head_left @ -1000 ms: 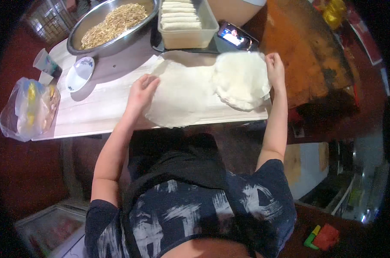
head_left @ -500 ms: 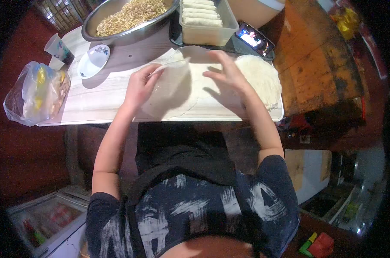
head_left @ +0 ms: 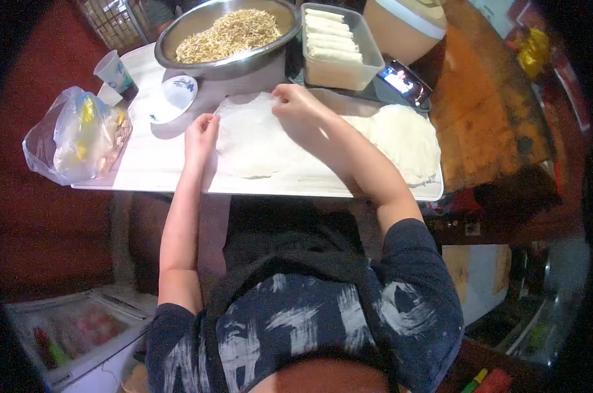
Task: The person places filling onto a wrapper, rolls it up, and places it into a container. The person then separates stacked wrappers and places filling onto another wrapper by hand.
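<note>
A thin pale wrapper sheet (head_left: 251, 141) lies on the white board in front of me. My left hand (head_left: 203, 134) pinches its left edge with the fingers pressed together. At the sheet's upper right edge, my right hand (head_left: 295, 103) is closed on it, with the forearm reaching across the board. A round stack of wrapper sheets (head_left: 408, 141) rests at the board's right end, beside my right forearm. Behind my hands, a plastic container (head_left: 339, 71) holds several white rolls (head_left: 331, 39).
A metal bowl (head_left: 244, 64) holds bean sprouts (head_left: 230, 38). Left of it are a white dish (head_left: 173, 100), a cup (head_left: 115, 72) and a plastic bag (head_left: 74, 141). A phone (head_left: 401, 81) leans near the container. A large tub (head_left: 401, 29) stands behind, by a wooden surface (head_left: 483, 118).
My right hand has moved left from the stack to the sheet's upper edge and closed on it. The sheet, folded up in my left hand half a second ago, is now spread flatter. The view has shifted.
</note>
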A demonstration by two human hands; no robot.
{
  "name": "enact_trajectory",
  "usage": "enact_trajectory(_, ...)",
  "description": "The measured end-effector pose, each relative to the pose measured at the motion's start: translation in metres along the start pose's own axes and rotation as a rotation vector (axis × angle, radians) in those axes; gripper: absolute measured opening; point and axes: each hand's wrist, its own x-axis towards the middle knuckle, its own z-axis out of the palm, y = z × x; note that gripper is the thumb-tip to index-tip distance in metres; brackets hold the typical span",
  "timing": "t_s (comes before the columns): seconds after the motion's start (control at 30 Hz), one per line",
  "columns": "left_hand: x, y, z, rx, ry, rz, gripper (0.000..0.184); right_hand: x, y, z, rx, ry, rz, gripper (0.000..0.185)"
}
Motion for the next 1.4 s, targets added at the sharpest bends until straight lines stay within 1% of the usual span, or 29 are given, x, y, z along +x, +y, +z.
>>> enact_trajectory(0.07, 0.017, -0.014, -0.002, -0.004, 0.003, 0.015, 0.027, 0.011, -0.005, 0.007, -0.016, 0.097, -0.004, 0.042)
enact_trajectory(0.1, 0.023, -0.014, -0.003, -0.038, 0.047, 0.058, 0.028, 0.019, -0.008, 0.009, -0.022, 0.108, 0.001, 0.042)
enact_trajectory(0.13, 0.029, -0.016, -0.004, -0.073, 0.089, 0.100, 0.029, 0.028, -0.009, 0.007, -0.059, 0.115, -0.051, 0.039)
enact_trajectory(0.17, 0.037, -0.016, -0.007, -0.024, 0.092, 0.104, 0.029, 0.033, -0.008, 0.006, -0.096, 0.118, -0.100, 0.036)
enact_trajectory(0.2, 0.041, -0.017, -0.009, -0.033, 0.081, 0.108, 0.029, 0.034, -0.009, 0.006, -0.104, 0.125, -0.090, 0.036)
enact_trajectory(0.27, 0.045, -0.007, -0.012, 0.170, 0.148, 0.138, 0.031, 0.030, -0.010, 0.001, -0.021, 0.180, -0.146, 0.026)
enact_trajectory(0.3, 0.030, 0.028, -0.019, 0.320, 0.082, 0.040, 0.032, 0.020, -0.008, -0.008, -0.069, 0.187, -0.205, 0.022)
enact_trajectory(0.33, 0.020, 0.033, -0.021, 0.309, 0.068, 0.045, 0.032, 0.003, -0.010, -0.018, -0.079, 0.193, -0.191, 0.022)
enact_trajectory(0.4, 0.007, 0.037, -0.022, 0.591, 0.143, 0.139, 0.031, -0.033, -0.010, -0.045, -0.289, 0.297, 0.032, 0.023)
enact_trajectory(0.43, 0.003, 0.039, -0.024, 0.583, 0.139, 0.138, 0.031, -0.044, 0.004, -0.059, -0.356, 0.288, 0.132, 0.025)
enact_trajectory(0.47, -0.004, 0.041, -0.024, 0.578, 0.164, 0.182, 0.030, -0.057, 0.021, -0.071, -0.419, 0.274, 0.233, 0.027)
enact_trajectory(0.5, -0.009, 0.042, -0.022, 0.575, 0.186, 0.225, 0.030, -0.070, 0.033, -0.081, -0.465, 0.274, 0.278, 0.029)
enact_trajectory(0.53, -0.011, 0.043, -0.018, 0.574, 0.180, 0.219, 0.030, -0.080, 0.043, -0.088, -0.512, 0.275, 0.322, 0.032)
enact_trajectory(0.6, -0.010, 0.050, -0.008, 0.446, 0.110, 0.279, 0.029, -0.086, 0.061, -0.084, -0.541, 0.280, 0.333, 0.032)
enact_trajectory(0.63, -0.009, 0.055, -0.003, 0.444, 0.112, 0.284, 0.029, -0.086, 0.067, -0.084, -0.568, 0.287, 0.341, 0.032)
enact_trajectory(0.7, -0.010, 0.064, 0.009, 0.367, 0.019, 0.308, 0.029, -0.085, 0.071, -0.079, -0.590, 0.288, 0.364, 0.033)
enact_trajectory(0.73, -0.013, 0.069, 0.015, 0.370, 0.019, 0.309, 0.029, -0.084, 0.070, -0.077, -0.611, 0.283, 0.389, 0.034)
enact_trajectory(0.8, -0.018, 0.075, 0.022, 0.285, -0.048, 0.259, 0.028, -0.082, 0.073, -0.076, -0.605, 0.281, 0.386, 0.034)
enact_trajectory(0.87, -0.020, 0.069, 0.026, 0.275, -0.057, 0.270, 0.028, -0.082, 0.074, -0.074, -0.590, 0.305, 0.322, 0.031)
enact_trajectory(0.93, -0.022, 0.063, 0.030, 0.284, -0.155, 0.244, 0.029, -0.081, 0.085, -0.071, -0.546, 0.316, 0.296, 0.030)
enact_trajectory(0.97, -0.023, 0.058, 0.033, 0.273, -0.177, 0.249, 0.029, -0.080, 0.090, -0.069, -0.504, 0.329, 0.271, 0.029)
enact_trajectory(1.1, -0.033, 0.069, 0.041, 0.227, -0.237, 0.290, 0.027, -0.080, 0.074, -0.068, -0.480, 0.310, 0.281, 0.027)
enact_trajectory(1.17, -0.031, 0.071, 0.043, 0.199, -0.262, 0.308, 0.027, -0.080, 0.066, -0.070, -0.291, 0.345, 0.241, 0.026)
enact_trajectory(1.2, -0.032, 0.073, 0.044, 0.171, -0.289, 0.328, 0.027, -0.081, 0.063, -0.071, -0.291, 0.341, 0.240, 0.026)
enact_trajectory(1.27, -0.032, 0.075, 0.045, 0.183, -0.277, 0.322, 0.028, -0.081, 0.060, -0.072, -0.058, 0.332, 0.224, 0.026)
enact_trajectory(1.4, -0.031, 0.075, 0.046, 0.129, -0.321, 0.338, 0.027, -0.076, 0.077, -0.066, 0.004, 0.387, 0.198, 0.032)
